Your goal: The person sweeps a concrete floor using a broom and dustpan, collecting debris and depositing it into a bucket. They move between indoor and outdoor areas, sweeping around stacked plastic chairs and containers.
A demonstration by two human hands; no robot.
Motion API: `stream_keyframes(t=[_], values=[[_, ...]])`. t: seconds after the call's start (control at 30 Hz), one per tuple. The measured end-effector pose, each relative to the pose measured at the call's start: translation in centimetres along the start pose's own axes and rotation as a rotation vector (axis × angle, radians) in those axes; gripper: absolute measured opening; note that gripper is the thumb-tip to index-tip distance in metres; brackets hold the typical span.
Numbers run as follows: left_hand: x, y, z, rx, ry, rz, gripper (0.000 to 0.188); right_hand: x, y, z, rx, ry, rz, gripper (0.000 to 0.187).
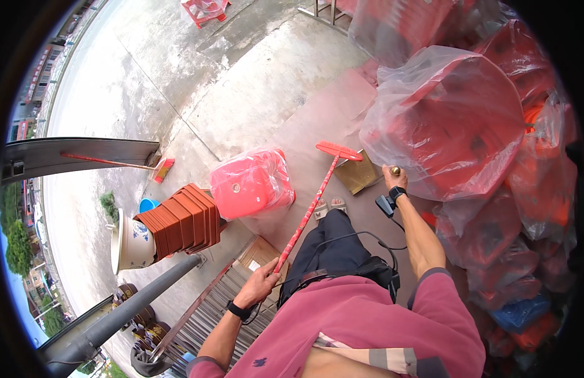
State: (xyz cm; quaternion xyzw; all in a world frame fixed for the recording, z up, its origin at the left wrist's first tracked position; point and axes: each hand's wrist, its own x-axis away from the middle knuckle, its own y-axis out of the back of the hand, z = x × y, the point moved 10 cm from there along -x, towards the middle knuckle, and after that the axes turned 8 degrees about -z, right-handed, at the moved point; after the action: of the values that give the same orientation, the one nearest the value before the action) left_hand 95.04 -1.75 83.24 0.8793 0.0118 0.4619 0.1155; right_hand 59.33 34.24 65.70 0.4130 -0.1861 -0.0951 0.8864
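Note:
My left hand (259, 281) is wrapped round the upper part of a broom's red patterned stick. The red head of the broom (338, 150) lies against the far edge of a gold-coloured dustpan (357, 173) on the ground, just ahead of my feet. At the right, my right hand (394, 179) is closed round the top of the dustpan's handle, whose round brass-coloured end pokes out of the fist. Beside that hand bulges a large red plastic item in clear wrapping (452, 120).
Left of the broom stands a stack of red plastic stools (251, 187) in clear film. Nearby are brown rectangular planters (181, 220), a white flowered pot (131, 242) and a second broom (162, 169). A grey pole (137, 299) slants at lower left. Wrapped red goods pile up along the right.

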Motion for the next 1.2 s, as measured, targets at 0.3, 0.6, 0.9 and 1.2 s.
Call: stream_keyframes(t=[0.3, 0.6, 0.9, 1.2], values=[[-5.6, 3.2, -4.5, 0.297, 0.167, -0.033, 0.053, -1.5, 1.9, 1.5, -0.213, -0.035, 0.008, 0.041], [-10.3, 6.8, -10.8, 0.367, 0.14, -0.123, 0.059, -5.1, 0.8, 5.1, -0.357, -0.071, 0.067, 0.034], [-20.0, 17.3, -18.2, 0.221, 0.11, -0.123, 0.061, -10.3, -2.9, 12.6, -0.548, -0.191, 0.016, 0.037], [-35.5, 34.1, -32.9, -0.303, -0.07, 0.01, 0.061, -14.4, -8.1, 16.4, -0.593, -0.522, -0.237, 0.037]])
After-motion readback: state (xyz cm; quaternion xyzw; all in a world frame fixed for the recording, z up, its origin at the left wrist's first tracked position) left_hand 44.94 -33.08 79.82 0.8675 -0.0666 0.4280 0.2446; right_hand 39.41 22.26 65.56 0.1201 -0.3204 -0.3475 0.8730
